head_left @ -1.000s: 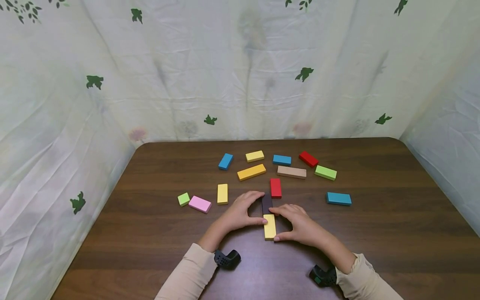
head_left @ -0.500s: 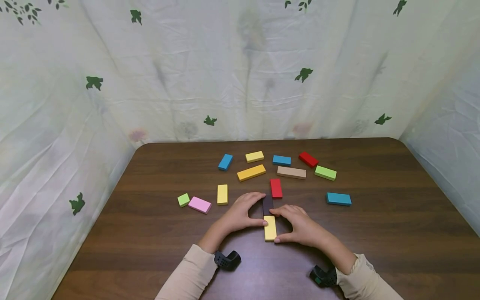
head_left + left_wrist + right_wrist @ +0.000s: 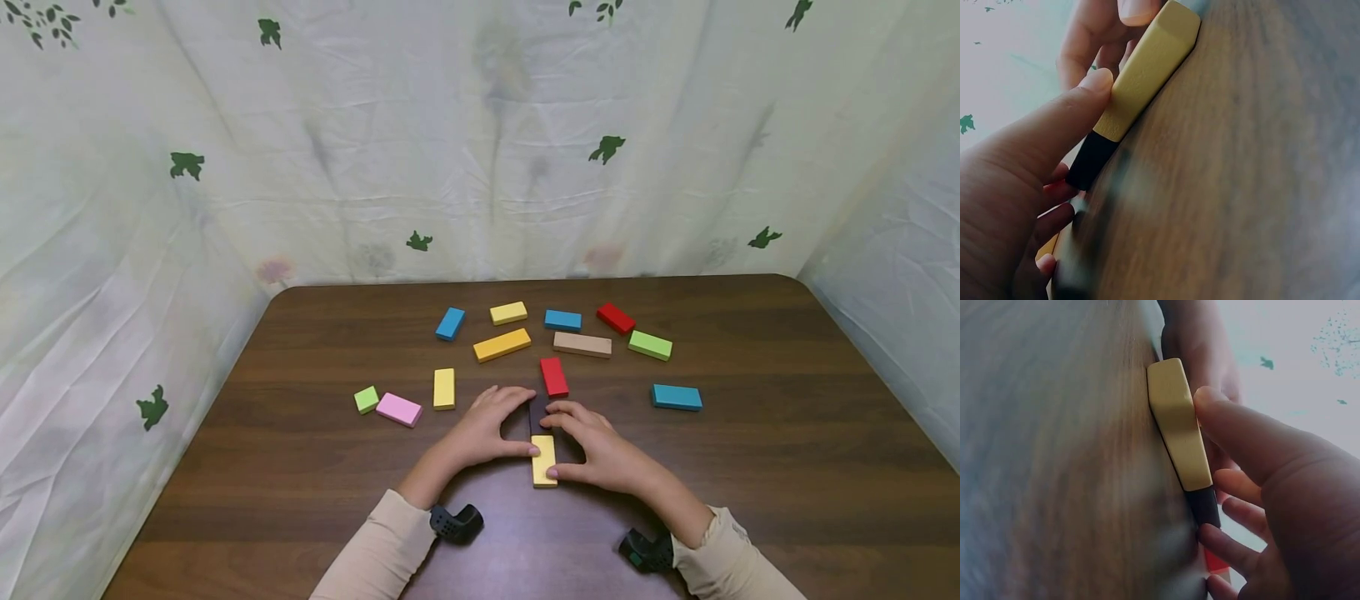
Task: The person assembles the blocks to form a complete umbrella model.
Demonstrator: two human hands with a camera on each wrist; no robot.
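A yellow wooden block (image 3: 543, 471) and a dark block (image 3: 537, 415) lie end to end on the table between the two hands. My left hand (image 3: 483, 429) comes from the left, its thumb pressing the yellow block's edge and its index fingertip by the dark block's far end. From the right, my right hand (image 3: 596, 446) touches the yellow block with its thumb and the dark one with its fingertips. Both hands have loosely bent, spread fingers. In the left wrist view the yellow block (image 3: 1150, 69) stands in front, partly hiding the right fingers. A red block (image 3: 554, 377) lies slightly turned just beyond the dark block.
Several loose blocks lie around the brown table (image 3: 337, 483): a yellow one (image 3: 444, 389), a pink one (image 3: 399, 410), a small green one (image 3: 367, 400), a blue one (image 3: 677, 397) and an orange one (image 3: 502, 345). A patterned cloth (image 3: 480, 167) hangs behind the table.
The yellow and dark blocks have slid slightly right and nearer, with both hands around them. The red block has turned a little. My right thumb has moved onto the yellow block's edge.
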